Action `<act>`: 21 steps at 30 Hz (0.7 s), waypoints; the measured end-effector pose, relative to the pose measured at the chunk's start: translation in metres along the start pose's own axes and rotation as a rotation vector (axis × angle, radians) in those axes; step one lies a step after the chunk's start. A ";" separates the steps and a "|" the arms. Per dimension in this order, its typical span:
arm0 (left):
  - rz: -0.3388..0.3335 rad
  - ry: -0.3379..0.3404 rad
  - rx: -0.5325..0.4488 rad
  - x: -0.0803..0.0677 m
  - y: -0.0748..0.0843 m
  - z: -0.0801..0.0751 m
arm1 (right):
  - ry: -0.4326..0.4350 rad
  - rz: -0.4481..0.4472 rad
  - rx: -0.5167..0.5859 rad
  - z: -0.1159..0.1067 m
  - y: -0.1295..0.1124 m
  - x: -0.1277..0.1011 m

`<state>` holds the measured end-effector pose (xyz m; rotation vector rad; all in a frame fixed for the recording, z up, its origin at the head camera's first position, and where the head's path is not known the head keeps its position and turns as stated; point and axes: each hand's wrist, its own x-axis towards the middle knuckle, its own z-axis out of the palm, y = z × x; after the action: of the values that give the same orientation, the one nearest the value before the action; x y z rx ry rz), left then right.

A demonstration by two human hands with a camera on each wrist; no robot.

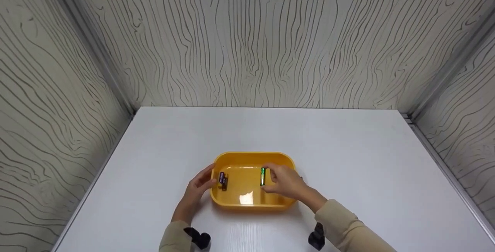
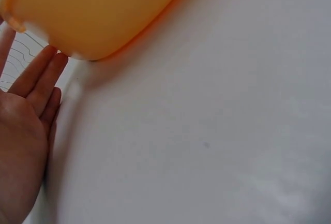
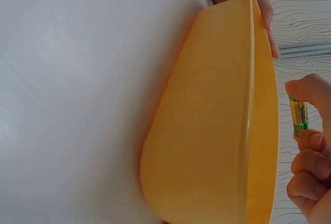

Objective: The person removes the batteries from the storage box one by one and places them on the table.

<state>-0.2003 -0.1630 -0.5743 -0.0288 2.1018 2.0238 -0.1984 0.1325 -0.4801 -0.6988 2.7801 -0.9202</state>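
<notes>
A yellow rectangular tub (image 1: 247, 206) with rounded corners stands on the white table. My left hand (image 1: 196, 187) holds its left end, thumb at the rim; in the left wrist view, several fingers (image 2: 44, 81) lie along the outside. My right hand (image 1: 287, 182) pinches a green battery (image 1: 263, 176) by its two ends between thumb and forefinger, over the right half of the tub. The battery's yellow label shows in the right wrist view, where the other fingers (image 3: 305, 185) are curled. Small dark batteries (image 1: 222, 181) lie together at the tub's left end.
The white table (image 1: 348, 147) stretches around the tub, up to wood-patterned panels (image 1: 247, 51) at the back and both sides. Black wrist mounts (image 1: 201, 239) show below the sleeves (image 1: 344, 221).
</notes>
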 end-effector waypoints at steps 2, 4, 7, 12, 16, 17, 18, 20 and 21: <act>-0.003 0.001 0.000 0.000 0.000 0.000 | 0.000 0.006 0.001 -0.002 0.004 -0.005; -0.007 0.005 0.002 -0.001 0.000 -0.001 | 0.000 0.011 0.010 -0.004 0.008 -0.010; -0.002 0.006 0.009 0.000 0.000 -0.001 | 0.009 0.005 0.017 -0.009 0.014 -0.014; 0.009 0.001 0.009 0.002 0.000 0.000 | 0.040 -0.011 0.018 -0.019 0.026 -0.019; -0.003 0.011 0.002 0.001 0.000 0.000 | 0.032 -0.003 0.053 -0.026 0.037 -0.023; -0.005 0.013 0.002 0.001 0.000 0.001 | 0.023 0.001 0.069 -0.028 0.040 -0.024; -0.007 0.013 -0.002 0.001 -0.001 0.001 | 0.013 0.004 0.086 -0.030 0.042 -0.025; -0.010 0.013 -0.003 0.001 -0.001 0.001 | 0.002 0.008 0.105 -0.032 0.047 -0.028; -0.011 0.012 -0.005 0.001 -0.001 0.001 | -0.001 0.012 0.109 -0.034 0.050 -0.030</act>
<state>-0.2005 -0.1617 -0.5757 -0.0531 2.0998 2.0273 -0.2000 0.1997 -0.4830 -0.6654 2.7056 -1.0599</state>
